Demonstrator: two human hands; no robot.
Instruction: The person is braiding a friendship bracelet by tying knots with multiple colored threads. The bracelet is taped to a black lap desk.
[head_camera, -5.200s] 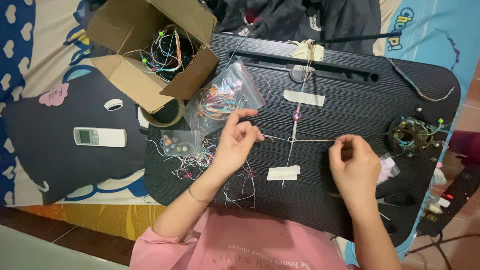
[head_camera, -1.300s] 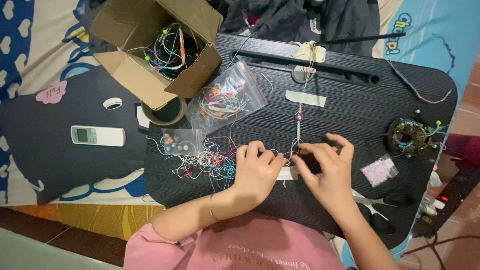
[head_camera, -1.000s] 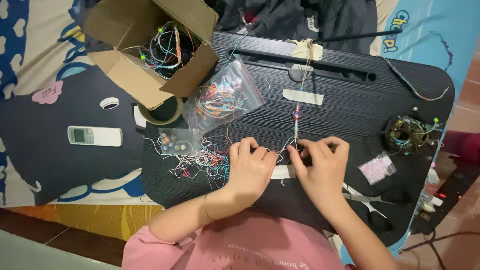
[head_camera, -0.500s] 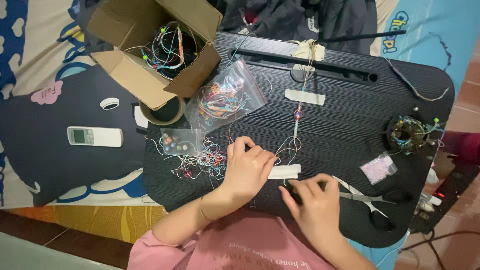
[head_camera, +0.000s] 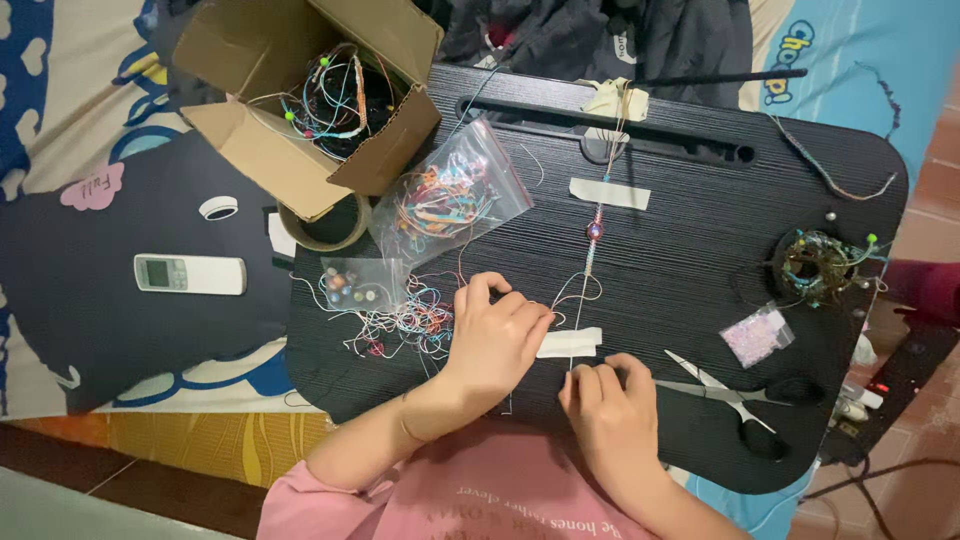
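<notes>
While the beaded cord is being kept taped at the black surface's centre, its loose threads are being pinched by the curled left hand; the scissors, at three o'clock of the right hand, are being touched by its bent fingers.

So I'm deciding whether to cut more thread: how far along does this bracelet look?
Done: a short knotted stretch with a bead, held under the upper tape strip. In hand: the left hand and right hand pinch the loose strands by the lower tape. Left: the unknotted strands below; scissors lie unused beside the right hand.
</notes>
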